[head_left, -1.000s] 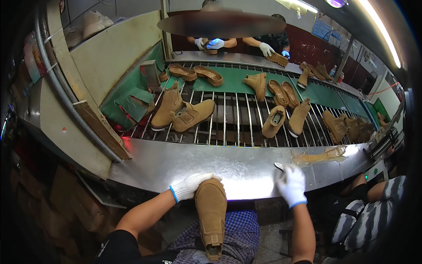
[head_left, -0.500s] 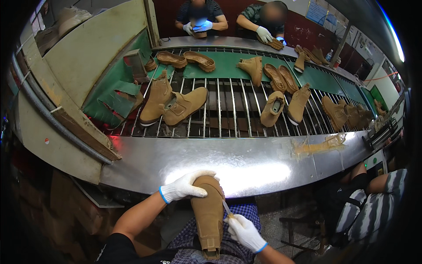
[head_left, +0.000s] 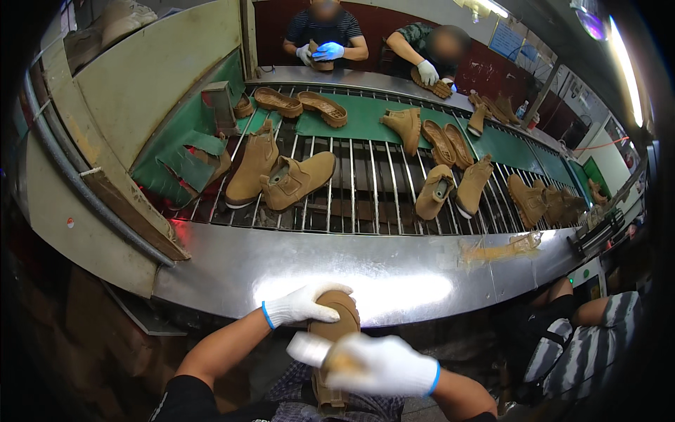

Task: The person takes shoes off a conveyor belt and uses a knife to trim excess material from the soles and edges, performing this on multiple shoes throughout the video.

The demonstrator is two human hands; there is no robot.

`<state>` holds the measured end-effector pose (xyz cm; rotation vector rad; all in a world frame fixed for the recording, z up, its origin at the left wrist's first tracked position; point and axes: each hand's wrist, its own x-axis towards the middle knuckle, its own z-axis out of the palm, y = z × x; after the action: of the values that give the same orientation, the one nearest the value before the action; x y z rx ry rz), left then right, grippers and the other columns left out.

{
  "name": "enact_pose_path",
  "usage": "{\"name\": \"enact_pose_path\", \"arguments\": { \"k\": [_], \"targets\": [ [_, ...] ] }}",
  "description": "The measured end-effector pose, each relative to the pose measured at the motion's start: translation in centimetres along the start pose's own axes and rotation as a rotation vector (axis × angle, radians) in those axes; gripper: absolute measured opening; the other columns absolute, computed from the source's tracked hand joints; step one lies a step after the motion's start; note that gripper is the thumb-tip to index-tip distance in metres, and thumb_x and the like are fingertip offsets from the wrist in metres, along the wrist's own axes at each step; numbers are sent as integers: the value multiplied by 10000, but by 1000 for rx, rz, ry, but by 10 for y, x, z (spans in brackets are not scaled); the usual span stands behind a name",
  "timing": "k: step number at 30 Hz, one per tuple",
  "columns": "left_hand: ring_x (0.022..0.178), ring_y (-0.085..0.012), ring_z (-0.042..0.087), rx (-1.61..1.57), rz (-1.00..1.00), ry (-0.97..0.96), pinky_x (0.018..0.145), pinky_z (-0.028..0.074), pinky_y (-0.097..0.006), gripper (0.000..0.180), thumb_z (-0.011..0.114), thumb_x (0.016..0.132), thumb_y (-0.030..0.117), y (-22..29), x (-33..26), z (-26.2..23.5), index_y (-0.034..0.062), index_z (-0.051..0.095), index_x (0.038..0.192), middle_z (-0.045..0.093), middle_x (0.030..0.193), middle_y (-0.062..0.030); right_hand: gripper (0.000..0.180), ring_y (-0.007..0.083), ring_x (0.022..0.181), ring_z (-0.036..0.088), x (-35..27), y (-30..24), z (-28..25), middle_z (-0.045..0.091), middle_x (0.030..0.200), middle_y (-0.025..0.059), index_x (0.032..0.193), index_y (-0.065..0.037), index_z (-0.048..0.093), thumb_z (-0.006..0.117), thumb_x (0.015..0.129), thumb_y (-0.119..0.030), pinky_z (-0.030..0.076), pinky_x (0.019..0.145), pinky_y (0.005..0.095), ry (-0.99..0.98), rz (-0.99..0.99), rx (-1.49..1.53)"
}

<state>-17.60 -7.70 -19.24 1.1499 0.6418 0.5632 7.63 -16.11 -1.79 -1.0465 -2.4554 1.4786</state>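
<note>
A tan ankle boot (head_left: pixel 341 325) lies over my lap, its toe toward the metal table edge. My left hand (head_left: pixel 301 305), in a white knit glove with a blue cuff, is closed over the toe end, with the thumb on top. Across the boot's middle, my gloved right hand (head_left: pixel 387 367) grips a flat tool (head_left: pixel 308 348). The tool has a broad pale end and a yellowish handle; motion blurs both, so its exact kind is unclear. Tool and right hand hide the boot's middle. Whether the tool touches the boot, I cannot tell.
The metal ledge (head_left: pixel 211 260) borders a rack of rods bearing several tan boots (head_left: pixel 299 183) and brown soles (head_left: pixel 323 109). Two gloved co-workers (head_left: pixel 327 32) handle footwear across it. Another person's legs (head_left: pixel 598 344) are at right. A panel (head_left: pixel 155 77) stands left.
My right hand has swung left and over the boot from its right side, turning the tool's broad face into view. My left hand keeps its hold on the toe. The view has shifted slightly.
</note>
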Motion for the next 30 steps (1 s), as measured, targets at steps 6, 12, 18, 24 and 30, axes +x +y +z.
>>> {"name": "enact_pose_path", "arguments": {
  "k": [6, 12, 18, 24, 30],
  "targets": [
    [1396, -232, 554, 19, -5, -36, 1214, 415, -393, 755, 872, 873, 180, 11, -5, 4, 1, 551, 1532, 610, 1505, -144, 644, 226, 900, 688, 64, 141, 29, 701, 1057, 132, 1333, 66, 588, 850, 919, -353, 587, 817, 380, 397, 319, 379],
    [1328, -227, 598, 236, 74, 45, 1179, 448, -364, 720, 849, 894, 199, 8, -3, 15, -21, 555, 1513, 642, 1467, -141, 649, 295, 1026, 708, 84, 109, 24, 723, 1106, 177, 1344, 23, 615, 839, 893, -386, 572, 921, 414, 624, 115, 153],
    [1344, -245, 601, -153, 29, -42, 1167, 468, -388, 658, 716, 989, 302, 30, -12, 38, -43, 538, 1520, 629, 1473, -167, 727, 314, 1161, 706, 89, 77, -33, 733, 1235, 224, 1368, -3, 653, 801, 882, -523, 549, 1017, 405, 332, 163, 18],
    [1400, -268, 564, -537, -114, 252, 1208, 436, -430, 646, 469, 1155, 490, 8, -45, 45, -33, 527, 1530, 581, 1539, -173, 315, 428, 927, 696, 29, 171, -17, 696, 1100, 212, 1071, -81, 694, 779, 919, -344, 583, 817, 512, 864, 411, -705],
    [1535, -276, 404, -249, 84, 165, 1283, 322, -396, 694, 568, 1136, 402, 0, -32, 83, -1, 351, 1657, 428, 1669, -177, 446, 367, 1144, 663, 36, 151, 13, 698, 1199, 200, 1248, -8, 693, 811, 901, -261, 536, 1021, 446, 879, -33, 35]
  ]
}}
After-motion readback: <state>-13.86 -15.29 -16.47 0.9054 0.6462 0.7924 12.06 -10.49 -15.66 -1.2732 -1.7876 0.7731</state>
